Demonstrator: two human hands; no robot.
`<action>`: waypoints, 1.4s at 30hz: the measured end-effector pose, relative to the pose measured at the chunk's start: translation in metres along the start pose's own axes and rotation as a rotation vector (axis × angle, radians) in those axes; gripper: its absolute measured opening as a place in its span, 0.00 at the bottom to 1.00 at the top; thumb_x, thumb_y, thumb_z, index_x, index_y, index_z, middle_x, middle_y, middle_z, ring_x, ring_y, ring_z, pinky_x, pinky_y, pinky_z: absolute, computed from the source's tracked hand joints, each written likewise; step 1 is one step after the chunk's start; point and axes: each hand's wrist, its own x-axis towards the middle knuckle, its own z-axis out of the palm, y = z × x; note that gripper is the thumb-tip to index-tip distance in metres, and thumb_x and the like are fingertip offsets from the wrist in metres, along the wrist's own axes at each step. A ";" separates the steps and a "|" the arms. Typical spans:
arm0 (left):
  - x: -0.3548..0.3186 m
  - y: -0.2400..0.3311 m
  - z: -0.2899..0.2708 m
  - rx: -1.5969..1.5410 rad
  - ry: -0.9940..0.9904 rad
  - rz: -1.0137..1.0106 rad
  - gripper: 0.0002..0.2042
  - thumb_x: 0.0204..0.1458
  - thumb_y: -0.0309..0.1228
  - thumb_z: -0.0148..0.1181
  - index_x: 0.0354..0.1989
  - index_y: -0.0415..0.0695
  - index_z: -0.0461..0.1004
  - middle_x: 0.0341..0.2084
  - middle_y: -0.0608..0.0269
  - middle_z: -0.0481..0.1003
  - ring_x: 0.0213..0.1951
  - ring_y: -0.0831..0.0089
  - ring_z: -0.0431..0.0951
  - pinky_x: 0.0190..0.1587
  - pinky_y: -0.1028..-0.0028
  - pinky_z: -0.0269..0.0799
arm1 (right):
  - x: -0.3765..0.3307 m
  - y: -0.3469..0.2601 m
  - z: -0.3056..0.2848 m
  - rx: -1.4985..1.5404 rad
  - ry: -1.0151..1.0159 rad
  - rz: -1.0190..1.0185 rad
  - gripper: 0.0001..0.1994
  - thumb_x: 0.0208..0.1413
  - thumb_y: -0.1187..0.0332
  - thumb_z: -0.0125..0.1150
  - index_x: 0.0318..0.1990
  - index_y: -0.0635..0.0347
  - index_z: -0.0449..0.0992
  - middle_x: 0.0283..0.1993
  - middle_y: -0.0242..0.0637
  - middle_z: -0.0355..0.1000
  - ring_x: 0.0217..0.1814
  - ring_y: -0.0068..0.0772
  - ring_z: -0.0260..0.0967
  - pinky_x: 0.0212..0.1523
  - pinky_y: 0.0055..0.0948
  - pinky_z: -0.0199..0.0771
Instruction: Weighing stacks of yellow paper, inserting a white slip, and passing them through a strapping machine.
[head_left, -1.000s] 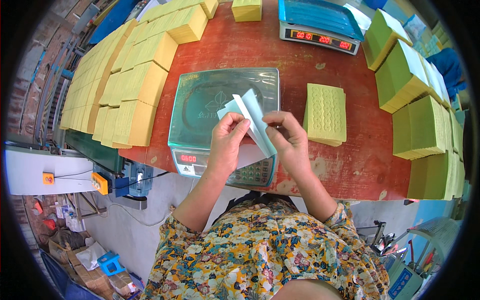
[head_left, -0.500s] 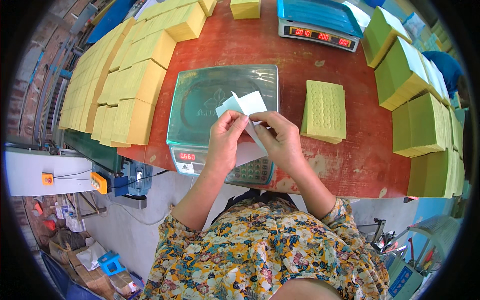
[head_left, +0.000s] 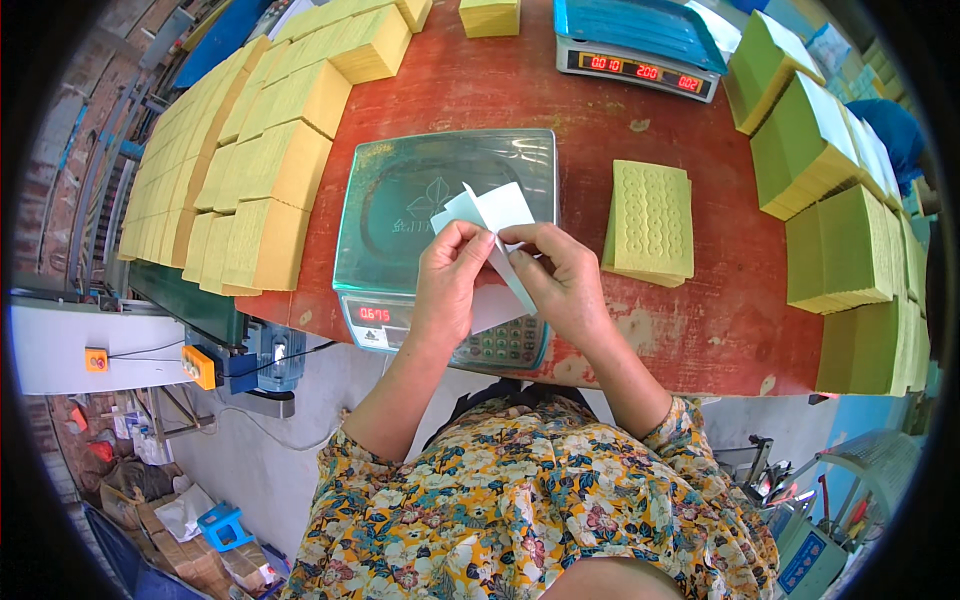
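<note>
Folded white paper [head_left: 508,205] over scale [head_left: 375,235].
My left hand [head_left: 450,278] and right hand [head_left: 563,285] both pinched it; a yellow stack [head_left: 650,215] lay rightward on the desk [head_left: 725,340].

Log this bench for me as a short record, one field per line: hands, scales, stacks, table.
Left hand: pinching folded white paper
Right hand: pinching the same paper
Near scale: partly hidden by the hands and paper, display lit
Far scale: blue tray, display lit
Small stack: yellow-green, patterned top, right of near scale
Left stacks: yellow, in rows
Table: red, worn
</note>
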 end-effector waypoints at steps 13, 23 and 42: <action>0.000 -0.001 0.001 0.013 0.016 0.007 0.05 0.61 0.30 0.57 0.35 0.43 0.71 0.31 0.68 0.74 0.33 0.81 0.74 0.36 0.75 0.77 | -0.001 0.004 0.000 0.065 -0.003 0.063 0.10 0.53 0.78 0.57 0.43 0.65 0.78 0.35 0.44 0.75 0.34 0.32 0.76 0.35 0.30 0.75; 0.000 0.000 0.003 0.037 0.036 0.016 0.05 0.60 0.30 0.59 0.34 0.43 0.71 0.30 0.69 0.72 0.33 0.82 0.72 0.37 0.77 0.75 | 0.000 0.006 -0.001 0.068 -0.011 0.061 0.10 0.53 0.78 0.57 0.43 0.65 0.78 0.35 0.44 0.75 0.34 0.33 0.76 0.35 0.30 0.75; -0.001 -0.004 0.004 0.097 0.048 0.028 0.03 0.61 0.25 0.52 0.40 0.41 0.70 0.34 0.64 0.73 0.34 0.79 0.75 0.37 0.73 0.78 | 0.020 0.001 -0.017 -0.103 -0.114 0.220 0.09 0.52 0.69 0.63 0.34 0.68 0.79 0.25 0.47 0.76 0.27 0.26 0.74 0.32 0.29 0.73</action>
